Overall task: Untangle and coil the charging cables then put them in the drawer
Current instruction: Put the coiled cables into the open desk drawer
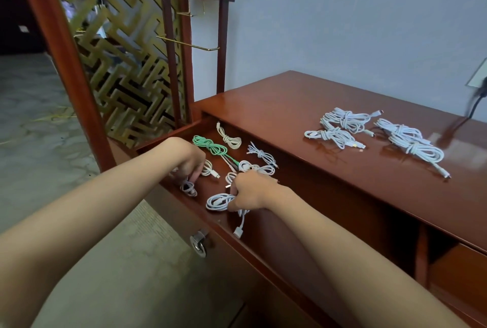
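Open drawer (171, 133), centre-left of the frame, pulled out from under the table (290, 106). Coiled charging cables counted in the drawer: eight visible, though one is half covered, so the count is approximate. One green cable (210, 146) lies toward the upper left of the drawer and one cream cable (228, 139) just right of it. Lower right of those are two white bundles (261, 155), the lower one (257, 168) just above the right hand. One small white coil (208, 170) sits just right of the left hand. One partly hidden coil (230, 177) touches the top of the right hand. The remaining two are at the hands. Left hand (188, 159): fingers curled downward, tips meeting a grey-white coil (188, 188) directly below it near the drawer's front edge; cannot tell whether this is a pinch or only a touch. Right hand (250, 190): fingers curled round a white coil (217, 201), which juts out to its left; that coil's plug end (238, 231) trails down below the hand. On the table top, right of centre and well apart from both hands: four white knotted bundles (345, 119), grouped close together. One metal knob (199, 244) on the drawer front, below the hands. One black cord (471, 108) at the right edge of the frame.
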A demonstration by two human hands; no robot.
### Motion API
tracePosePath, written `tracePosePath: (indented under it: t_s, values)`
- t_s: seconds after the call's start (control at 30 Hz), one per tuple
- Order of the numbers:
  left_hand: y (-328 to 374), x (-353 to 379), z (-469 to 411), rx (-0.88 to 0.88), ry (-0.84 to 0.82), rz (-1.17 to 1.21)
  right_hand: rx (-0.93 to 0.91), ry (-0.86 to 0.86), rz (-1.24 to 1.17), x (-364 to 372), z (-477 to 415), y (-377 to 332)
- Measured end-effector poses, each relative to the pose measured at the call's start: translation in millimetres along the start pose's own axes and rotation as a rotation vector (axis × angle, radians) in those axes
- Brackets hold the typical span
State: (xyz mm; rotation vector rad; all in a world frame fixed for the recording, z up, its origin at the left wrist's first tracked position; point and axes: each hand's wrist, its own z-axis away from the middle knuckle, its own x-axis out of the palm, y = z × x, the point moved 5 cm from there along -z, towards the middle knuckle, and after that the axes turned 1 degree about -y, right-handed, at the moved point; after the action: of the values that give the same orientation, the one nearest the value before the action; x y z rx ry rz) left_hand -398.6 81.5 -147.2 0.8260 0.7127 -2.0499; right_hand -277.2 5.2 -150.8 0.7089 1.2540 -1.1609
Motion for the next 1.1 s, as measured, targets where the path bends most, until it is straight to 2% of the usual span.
tracePosePath:
  t_s: [0.13, 0.27, 0.6, 0.87, 1.03, 1.1]
  values:
    - [2.8, -1.7, 2.6, 0.051, -0.01, -0.014, 0.02, -0.015, -0.01, -2.3, -0.6, 4.9]
    - [15.5, -17.2, 7.7, 0.08, -0.019, 0.058, 0.05, 0.042, -0.128, -17.8, 1.2, 14.8]
    - [77.0, -94.0, 19.3, 0.258, 0.252, 0.189, 0.165, 0.216, -0.166, -70.1, 26.1, 63.4]
    - [131.1, -145.5, 15.1, 0.331, 0.565, 0.191, 0.38, 0.463, -0.175, -104.1, 62.8, 136.8]
    - [154.1, -162.3, -4.3, 0.358, 0.692, 0.213, 0.59, 0.809, -0.408, -111.0, 81.8, 188.4]
    - [160.9, -164.2, -11.9, 0.355, 0.714, 0.199, 0.657, 0.82, -0.466, -105.5, 82.4, 205.3]
